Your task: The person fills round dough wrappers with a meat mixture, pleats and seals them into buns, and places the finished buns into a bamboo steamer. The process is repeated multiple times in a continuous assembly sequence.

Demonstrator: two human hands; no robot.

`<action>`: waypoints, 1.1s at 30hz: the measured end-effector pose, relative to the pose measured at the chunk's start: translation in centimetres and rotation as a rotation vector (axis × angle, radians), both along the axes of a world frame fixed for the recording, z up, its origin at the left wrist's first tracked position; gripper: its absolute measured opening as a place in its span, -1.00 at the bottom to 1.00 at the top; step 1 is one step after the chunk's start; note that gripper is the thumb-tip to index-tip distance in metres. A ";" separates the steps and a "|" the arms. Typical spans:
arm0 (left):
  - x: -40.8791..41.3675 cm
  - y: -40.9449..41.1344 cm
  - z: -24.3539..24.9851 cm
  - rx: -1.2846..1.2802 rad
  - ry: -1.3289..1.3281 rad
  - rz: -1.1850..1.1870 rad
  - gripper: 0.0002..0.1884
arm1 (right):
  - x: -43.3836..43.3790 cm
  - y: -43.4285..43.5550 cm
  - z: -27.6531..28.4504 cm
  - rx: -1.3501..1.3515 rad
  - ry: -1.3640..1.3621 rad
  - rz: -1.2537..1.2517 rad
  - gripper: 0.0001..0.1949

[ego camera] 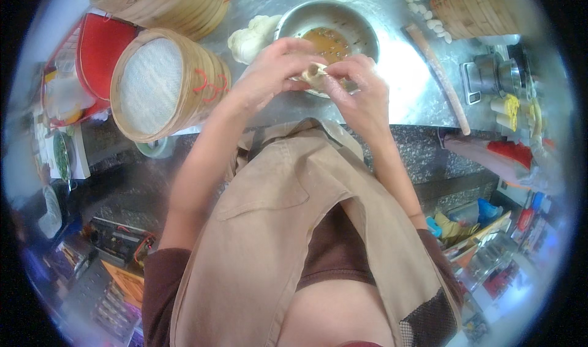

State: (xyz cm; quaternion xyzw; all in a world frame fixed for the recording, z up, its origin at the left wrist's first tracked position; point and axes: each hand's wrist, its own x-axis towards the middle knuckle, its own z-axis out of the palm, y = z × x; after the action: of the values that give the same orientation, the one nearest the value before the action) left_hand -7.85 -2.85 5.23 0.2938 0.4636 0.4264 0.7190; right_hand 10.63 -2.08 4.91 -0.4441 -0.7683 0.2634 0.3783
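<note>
Between my two hands is a small piece of dough, partly gathered, with a darker spot at its top that I cannot make out clearly. My left hand supports it from the left with curved fingers. From the right, the thumb and fingers of my right hand pinch its edge. Both hands are over the near side of a steel bowl, which holds an orange-brown liquid with small bits in it. A large lump of pale dough rests against the bowl's left side.
Stacked bamboo steamers with a mesh liner stand left; another stack is behind. A rolling pin lies right, near small dough pieces and more steamers. A scale sits far right on the steel table.
</note>
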 end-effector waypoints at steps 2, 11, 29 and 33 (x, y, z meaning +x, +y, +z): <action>0.1 -0.7 -1.0 0.017 -0.051 0.069 -0.68 | -0.2 -0.4 -0.1 -0.080 0.102 -0.063 -0.91; 2.7 -2.6 -4.1 0.162 0.375 0.314 -0.78 | -1.0 -1.1 -1.4 -0.026 0.185 -0.119 -0.90; 2.0 -1.9 -2.5 0.163 0.076 0.244 -0.79 | -1.3 0.0 -0.2 -0.196 0.161 -0.077 -0.91; 1.2 -1.7 -1.3 0.131 0.112 0.151 -0.70 | -1.2 0.0 0.0 -0.052 0.111 -0.055 -0.90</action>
State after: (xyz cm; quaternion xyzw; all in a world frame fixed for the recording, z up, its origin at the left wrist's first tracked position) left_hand -6.70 -4.50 3.90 0.3281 0.4949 0.4916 0.6370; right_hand 9.43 -2.09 4.91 -0.4594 -0.7266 0.2970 0.4156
